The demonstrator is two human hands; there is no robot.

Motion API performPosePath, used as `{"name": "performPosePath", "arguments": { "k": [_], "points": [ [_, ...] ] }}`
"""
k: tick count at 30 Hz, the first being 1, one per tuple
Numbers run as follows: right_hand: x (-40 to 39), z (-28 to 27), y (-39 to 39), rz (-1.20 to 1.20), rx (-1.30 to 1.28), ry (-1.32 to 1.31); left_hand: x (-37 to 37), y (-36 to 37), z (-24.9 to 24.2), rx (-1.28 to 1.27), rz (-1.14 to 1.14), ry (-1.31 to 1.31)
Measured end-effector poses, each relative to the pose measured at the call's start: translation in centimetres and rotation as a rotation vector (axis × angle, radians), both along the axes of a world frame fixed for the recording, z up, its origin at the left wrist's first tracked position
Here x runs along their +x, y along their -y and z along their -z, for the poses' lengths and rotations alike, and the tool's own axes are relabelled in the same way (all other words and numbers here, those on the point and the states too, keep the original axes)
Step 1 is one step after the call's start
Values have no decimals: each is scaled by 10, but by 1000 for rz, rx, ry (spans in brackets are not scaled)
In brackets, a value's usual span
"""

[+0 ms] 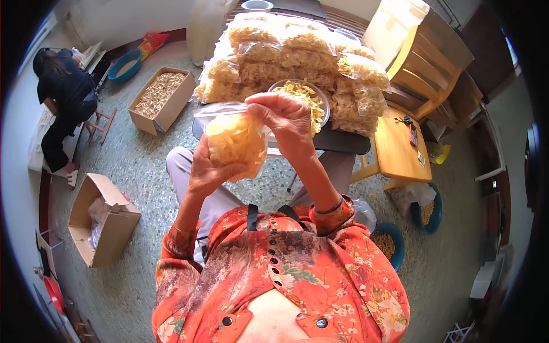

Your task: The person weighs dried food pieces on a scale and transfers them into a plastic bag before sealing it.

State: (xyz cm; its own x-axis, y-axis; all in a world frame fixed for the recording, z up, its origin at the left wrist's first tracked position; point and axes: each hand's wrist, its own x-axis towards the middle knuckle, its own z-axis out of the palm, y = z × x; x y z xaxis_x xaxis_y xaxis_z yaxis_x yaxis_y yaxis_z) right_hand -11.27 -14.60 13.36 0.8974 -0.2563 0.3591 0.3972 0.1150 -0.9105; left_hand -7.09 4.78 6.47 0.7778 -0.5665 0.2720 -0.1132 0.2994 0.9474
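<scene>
A clear zip bag [235,140] full of pale yellow flakes hangs upright in front of my body. My left hand [210,167] is wrapped round its lower left side, thumb across the front. At the bag's top right corner, my right hand [284,119] pinches the zip edge between thumb and fingers. Just behind my right hand, a clear bowl [326,108] holds more yellow flakes on the dark table [347,143]. Packed bags of flakes [257,71] are piled high behind the bowl.
A wooden chair [400,154] bearing small items stands right of the table. Cardboard boxes [163,97] are on the floor at left, blue basins [394,251] at lower right. Another person [66,94] sits at far left, by a blue basin [124,66].
</scene>
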Motion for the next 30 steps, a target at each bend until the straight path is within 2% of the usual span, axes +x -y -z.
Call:
{"name": "performPosePath", "arguments": {
  "k": [2,5,8,9,12,17,21,23,26,28,29,30],
  "points": [
    [-5,-3,-4,71,-43,13,1,-2,2,84,-29,47],
    [-7,0,-13,123,-54,57,5,-4,7,51,32,-19],
    [-9,1,-14,25,-68,156,1,-6,9,7,62,-66],
    [-12,-4,-12,-90,-15,102,0,-8,9,-15,42,-73],
    [-11,-1,-7,-196,83,50,2,-13,13,-23,30,-69],
    [-11,10,-12,-45,46,-37,1,-10,24,45,10,-42],
    [-13,17,-17,-16,80,-20,1,-6,2,0,49,-35],
    [-15,18,-23,24,13,-10,-6,8,-25,-301,-135,81],
    [-22,17,-28,61,-66,-22,5,-5,-29,-188,-186,196],
    [-19,23,-29,144,-235,117,3,-4,-34,-139,-245,341],
    [-21,24,-30,135,-204,62,1,-6,-32,-136,-253,311],
    [-22,26,-32,79,-68,20,0,-8,-30,-139,-261,286]
  ]
}}
